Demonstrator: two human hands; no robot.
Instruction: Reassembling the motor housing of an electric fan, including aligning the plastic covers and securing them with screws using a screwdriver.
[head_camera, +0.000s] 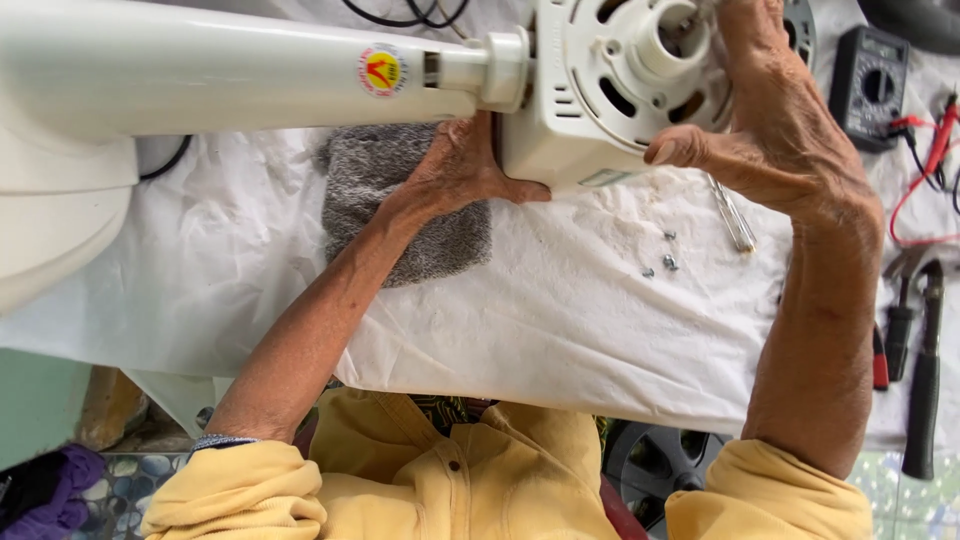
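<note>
Seen through the head camera, I have a cream-white plastic fan motor housing (600, 90) at the upper centre of the frame, lying on its side with its long cream stand tube (230, 70) running off to the upper left. My left hand (455, 170) is cupped around the housing's lower left corner, thumb along its bottom edge, fingers hidden behind it, the wrist resting over a grey woolly cloth (395, 200). My right hand (775, 130) reaches over the vented round face from the upper right, fingers curled onto the top of the housing and thumb sticking out toward the lower edge; whether those fingers pinch any small part I cannot tell, since they are folded out of sight.

On the crumpled white sheet (560, 320) covering the table, a few small loose silver screws (662, 258) lie just below the housing, beside a thin metal-shafted screwdriver (735, 215). A dark grey multimeter (870, 85) with red test leads (925, 165) sits at the upper right; dark-handled pliers and tools (915, 360) lie along the right edge.

My judgement: the housing rests mainly in two hands and could roll or slip off the cloth, and a forearm sweeping the sheet could scatter the screws into its folds.
</note>
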